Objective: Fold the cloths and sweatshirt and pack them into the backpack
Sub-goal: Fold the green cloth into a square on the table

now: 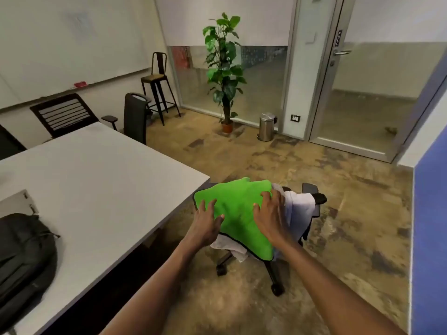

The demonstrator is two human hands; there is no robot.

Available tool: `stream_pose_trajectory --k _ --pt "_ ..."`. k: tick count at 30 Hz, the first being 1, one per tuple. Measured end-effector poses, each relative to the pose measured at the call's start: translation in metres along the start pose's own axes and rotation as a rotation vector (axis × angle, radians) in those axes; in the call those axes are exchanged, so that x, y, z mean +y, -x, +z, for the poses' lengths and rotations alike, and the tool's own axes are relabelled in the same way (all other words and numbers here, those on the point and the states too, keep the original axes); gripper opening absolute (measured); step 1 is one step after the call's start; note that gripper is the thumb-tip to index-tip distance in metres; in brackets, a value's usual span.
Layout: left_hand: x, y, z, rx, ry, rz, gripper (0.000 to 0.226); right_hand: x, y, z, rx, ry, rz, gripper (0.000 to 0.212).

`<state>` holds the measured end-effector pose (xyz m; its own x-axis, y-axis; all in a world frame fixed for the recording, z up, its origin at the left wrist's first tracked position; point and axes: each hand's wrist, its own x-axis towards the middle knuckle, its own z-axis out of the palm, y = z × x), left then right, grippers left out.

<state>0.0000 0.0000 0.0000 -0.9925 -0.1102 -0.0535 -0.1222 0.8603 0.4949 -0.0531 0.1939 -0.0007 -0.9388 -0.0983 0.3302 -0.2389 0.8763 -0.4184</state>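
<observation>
A bright green cloth (238, 209) with a dark hem lies spread on top of a pile on an office chair (316, 198). Under it a white garment (298, 206) hangs over the chair's right side and pokes out at the front. My left hand (206, 224) rests flat on the cloth's left edge, fingers spread. My right hand (271, 213) lies on the cloth's right side, fingers spread and slightly bent. A black backpack (24, 257) lies on the grey table (101, 189) at the far left, apart from both hands.
The table's corner is just left of the chair. Black office chairs (65, 114) stand behind the table, with a tall stool (156, 83) beyond. A potted plant (225, 68), a steel bin (266, 126) and a glass door (362, 93) are at the back. Open floor lies to the right.
</observation>
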Motion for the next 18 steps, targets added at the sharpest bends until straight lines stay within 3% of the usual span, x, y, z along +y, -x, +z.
stream_pose_trajectory --k 6,11,15,18 --pt "0.013 -0.012 0.014 -0.043 0.342 -0.290 0.073 -0.003 -0.016 -0.002 -0.117 -0.201 0.251 0.047" --pt "0.020 -0.013 0.011 -0.081 0.779 -0.451 0.046 -0.005 -0.029 -0.008 -0.083 -0.361 0.410 0.052" --pt "0.009 -0.025 0.017 -0.092 0.944 -0.554 0.053 -0.007 -0.041 -0.005 -0.122 -0.448 0.553 0.046" --pt "0.007 -0.028 0.015 -0.137 0.970 -0.555 0.054 -0.007 -0.050 -0.001 -0.148 -0.506 0.600 0.029"
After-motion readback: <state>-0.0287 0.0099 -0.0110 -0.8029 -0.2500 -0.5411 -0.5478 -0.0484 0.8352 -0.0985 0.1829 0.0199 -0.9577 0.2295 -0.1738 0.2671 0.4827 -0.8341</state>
